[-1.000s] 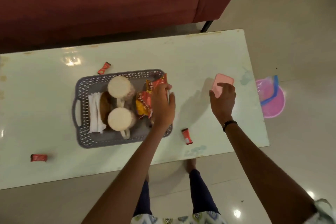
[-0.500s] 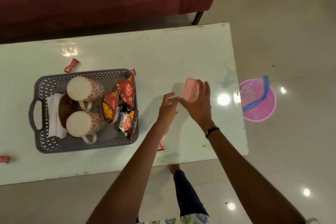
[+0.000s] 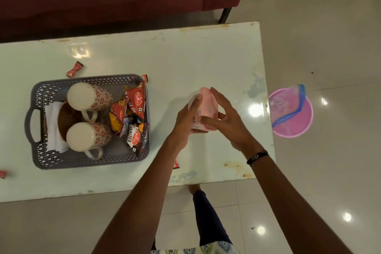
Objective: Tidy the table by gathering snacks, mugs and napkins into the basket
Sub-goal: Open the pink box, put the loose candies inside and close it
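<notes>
1. Now that your left hand [image 3: 185,121] has left the basket [image 3: 39,150], both hands' fingers press around the pink pack [image 3: 208,107], lifted over the table [image 3: 185,57].
2. Your right hand [image 3: 228,121] helps; basket next, probably.

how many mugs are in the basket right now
2, both white ceramic mugs with red flower print, lying in the grey plastic basket: one at the far side, one nearer. None seems hidden.
</notes>
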A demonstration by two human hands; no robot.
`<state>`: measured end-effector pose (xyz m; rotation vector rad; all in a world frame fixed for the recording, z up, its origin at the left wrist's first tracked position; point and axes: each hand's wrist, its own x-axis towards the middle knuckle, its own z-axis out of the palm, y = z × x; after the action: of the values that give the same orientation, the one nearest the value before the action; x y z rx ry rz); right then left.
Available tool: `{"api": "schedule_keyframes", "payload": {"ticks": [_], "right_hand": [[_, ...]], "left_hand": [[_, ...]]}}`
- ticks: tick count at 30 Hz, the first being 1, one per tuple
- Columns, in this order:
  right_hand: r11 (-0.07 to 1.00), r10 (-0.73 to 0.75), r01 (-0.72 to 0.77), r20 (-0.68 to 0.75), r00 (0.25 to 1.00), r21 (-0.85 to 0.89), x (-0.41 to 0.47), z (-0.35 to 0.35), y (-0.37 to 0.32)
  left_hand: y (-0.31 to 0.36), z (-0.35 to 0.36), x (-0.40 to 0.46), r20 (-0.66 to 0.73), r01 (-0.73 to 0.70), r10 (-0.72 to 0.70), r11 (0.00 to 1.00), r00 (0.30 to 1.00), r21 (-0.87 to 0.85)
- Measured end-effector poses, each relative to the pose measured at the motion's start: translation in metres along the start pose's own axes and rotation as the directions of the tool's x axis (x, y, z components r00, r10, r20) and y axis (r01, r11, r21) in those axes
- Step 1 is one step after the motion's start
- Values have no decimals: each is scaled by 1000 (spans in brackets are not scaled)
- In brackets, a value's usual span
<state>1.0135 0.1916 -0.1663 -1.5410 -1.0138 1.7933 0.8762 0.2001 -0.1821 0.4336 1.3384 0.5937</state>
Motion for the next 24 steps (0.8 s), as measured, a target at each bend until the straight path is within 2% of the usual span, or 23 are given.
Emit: {"api": "schedule_keyframes", "payload": {"ticks": [12,17,19,21,24], "right_hand": [[979,36,-66,155,987,191,-4,-27,2],[963,27,-91,246,969,252,-4,-40,-5],[951,35,-108,249,968,288,-4,-44,-4],[935,47,-124,229,972,333,-4,-48,-1],[918,73,-141,192,979,372,-4,-50,7]], "left_hand": [[-4,7,3,19,7,-7,1000,1000,-26],[-11,-7,10,211,49,-11,984,977,-172],[-11,-9,14,240,91,-26,959,970,-267],[-10,-7,21,213,113,-49,947,976,-302],[-7,-1,28,128,115,-89,971,988,-210]]}}
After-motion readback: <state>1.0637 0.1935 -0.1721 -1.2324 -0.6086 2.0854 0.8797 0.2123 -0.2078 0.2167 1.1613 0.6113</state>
